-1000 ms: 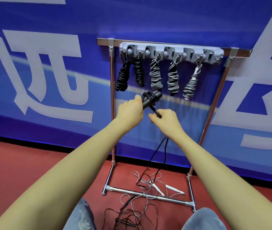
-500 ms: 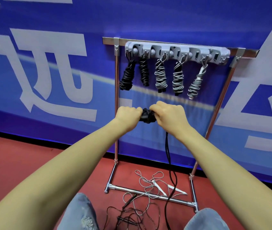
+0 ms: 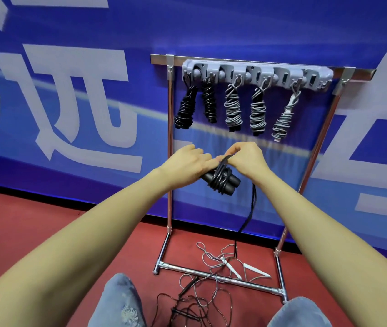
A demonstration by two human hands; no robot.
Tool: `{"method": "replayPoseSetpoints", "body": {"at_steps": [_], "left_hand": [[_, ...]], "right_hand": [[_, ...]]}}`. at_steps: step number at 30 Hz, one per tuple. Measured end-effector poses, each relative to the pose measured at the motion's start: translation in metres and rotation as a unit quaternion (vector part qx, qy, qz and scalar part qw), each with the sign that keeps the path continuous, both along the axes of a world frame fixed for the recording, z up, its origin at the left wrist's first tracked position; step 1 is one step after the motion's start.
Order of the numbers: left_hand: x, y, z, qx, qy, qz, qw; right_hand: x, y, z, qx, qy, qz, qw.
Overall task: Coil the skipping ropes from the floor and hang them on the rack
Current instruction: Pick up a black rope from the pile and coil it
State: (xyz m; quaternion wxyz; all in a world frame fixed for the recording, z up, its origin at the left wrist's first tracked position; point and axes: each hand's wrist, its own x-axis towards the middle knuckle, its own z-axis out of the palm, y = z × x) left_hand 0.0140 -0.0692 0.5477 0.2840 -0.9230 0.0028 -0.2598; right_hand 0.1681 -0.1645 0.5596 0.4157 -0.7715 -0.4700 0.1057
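Coiling step: a black skipping rope (image 3: 220,179) is being wound round its paired black handles, just below the hanging bundles on the rack (image 3: 257,74) and in front of its frame.
Left hand (image 3: 187,165): the handle bundle is gripped at its upper left end, fingers curled round it.
Right hand (image 3: 246,159): a loop of the black cord is pinched at the top of the bundle, fingers bent.
Loose tail (image 3: 250,208): an uncoiled length is seen running from below the right hand down to the floor (image 3: 34,232) inside the rack base.
Work done: five coiled bundles are counted on the rack hooks, namely two black bundles (image 3: 196,106) at the left end and three grey bundles (image 3: 257,109) to their right.
Spare hooks: at least one position at the right end of the rack appears unoccupied.
Work in hand: only a few turns are laid on; the winding is judged to be at an early stage.
Work left: two ropes are counted loose at the rack foot, a grey rope with white handles (image 3: 232,267) across the base bar and a thin dark rope (image 3: 187,300) in front of it.
Overall progress: the task is judged well past halfway, with three ropes to be hung.
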Motion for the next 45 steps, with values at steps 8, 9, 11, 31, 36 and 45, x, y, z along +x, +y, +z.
{"method": "replayPoseSetpoints", "body": {"at_steps": [8,9,11,31,36,45], "left_hand": [[-0.001,-0.021,-0.004,-0.305,-0.082,0.085,0.945],[0.001,-0.025,-0.004,-0.361,-0.101,0.101,0.922],[0.010,-0.029,-0.001,-0.439,-0.147,0.119,0.878],[0.002,-0.012,-0.024,-0.229,0.103,0.373,0.893],[-0.005,-0.013,-0.026,-0.103,0.157,0.258,0.948],[-0.011,-0.007,-0.035,0.001,-0.026,0.140,0.990]], "right_hand": [[-0.003,0.009,-0.018,-0.040,-0.085,0.011,0.996],[-0.003,0.009,-0.020,-0.042,-0.081,0.014,0.996],[-0.006,0.005,-0.022,-0.035,-0.072,0.030,0.996],[-0.040,-0.015,-0.022,0.004,-0.389,0.035,0.921],[-0.041,-0.005,-0.026,-0.022,-0.219,0.049,0.974],[-0.028,-0.013,-0.024,0.004,0.023,0.061,0.998]]}}
